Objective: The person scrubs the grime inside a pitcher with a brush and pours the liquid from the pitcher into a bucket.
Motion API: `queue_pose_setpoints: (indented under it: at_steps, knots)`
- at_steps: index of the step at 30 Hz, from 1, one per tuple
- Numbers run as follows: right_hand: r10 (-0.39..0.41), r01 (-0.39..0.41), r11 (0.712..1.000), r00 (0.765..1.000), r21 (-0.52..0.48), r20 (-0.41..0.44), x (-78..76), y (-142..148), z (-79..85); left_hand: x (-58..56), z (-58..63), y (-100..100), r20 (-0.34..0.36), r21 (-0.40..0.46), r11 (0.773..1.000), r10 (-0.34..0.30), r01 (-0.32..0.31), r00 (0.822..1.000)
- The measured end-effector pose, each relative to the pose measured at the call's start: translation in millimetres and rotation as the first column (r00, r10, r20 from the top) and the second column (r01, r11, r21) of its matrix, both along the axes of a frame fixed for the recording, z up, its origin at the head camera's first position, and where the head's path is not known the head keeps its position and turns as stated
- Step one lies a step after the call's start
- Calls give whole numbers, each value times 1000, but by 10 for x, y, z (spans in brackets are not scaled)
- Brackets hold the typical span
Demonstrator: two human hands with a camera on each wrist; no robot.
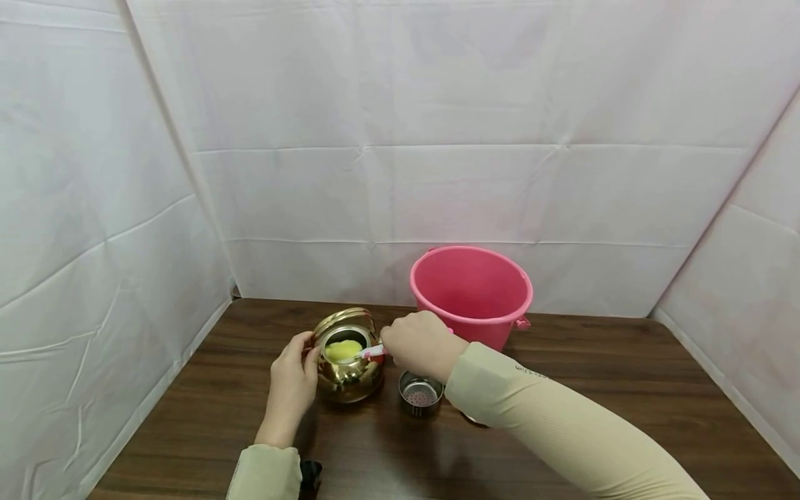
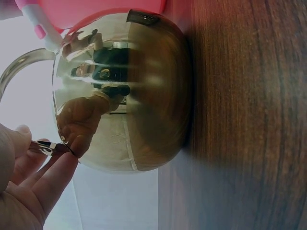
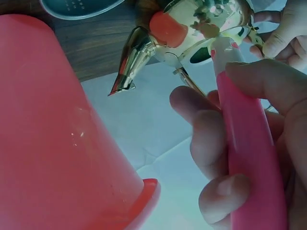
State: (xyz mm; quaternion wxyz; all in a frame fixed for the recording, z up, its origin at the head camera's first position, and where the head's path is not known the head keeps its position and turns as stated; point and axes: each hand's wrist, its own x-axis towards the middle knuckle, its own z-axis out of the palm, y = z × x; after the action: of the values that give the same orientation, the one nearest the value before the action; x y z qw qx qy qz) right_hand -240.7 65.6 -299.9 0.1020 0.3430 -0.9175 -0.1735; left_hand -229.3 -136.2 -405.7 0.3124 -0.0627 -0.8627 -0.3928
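A shiny gold kettle (image 1: 350, 384) stands upright on the table with its lid off and its hoop handle (image 1: 340, 317) leaning back. My left hand (image 1: 292, 380) pinches the base of that handle between thumb and fingers at the kettle's left rim, as the left wrist view (image 2: 122, 91) shows. Held in my right hand (image 1: 420, 342) is a sponge brush with a pink and white grip (image 3: 249, 139). Its yellow sponge head (image 1: 343, 350) lies in the kettle's mouth. The spout (image 3: 132, 60) points toward the bucket side.
Behind my right hand stands a pink bucket (image 1: 471, 285). A small metal strainer (image 1: 420, 394) with a perforated bottom sits right of the kettle. My right sleeve (image 1: 556, 417) mostly hides a round item beside it. White cloth (image 1: 462, 194) walls the brown table (image 1: 625, 389).
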Motion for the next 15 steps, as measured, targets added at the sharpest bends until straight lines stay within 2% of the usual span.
queue_pose_setpoints:
  at_steps: [8, 15]
  knots:
    - [29, -24, 998, 995, 56, -100, 22, 59, 55, -7, 3, 0, -22, 1, 1000, -1, 1, 1000]
    - [7, -6, 1000, 995, 6, -101, -31, 96, 104, -13, 2, -1, -36, -1, 1000, -2, 2, 999]
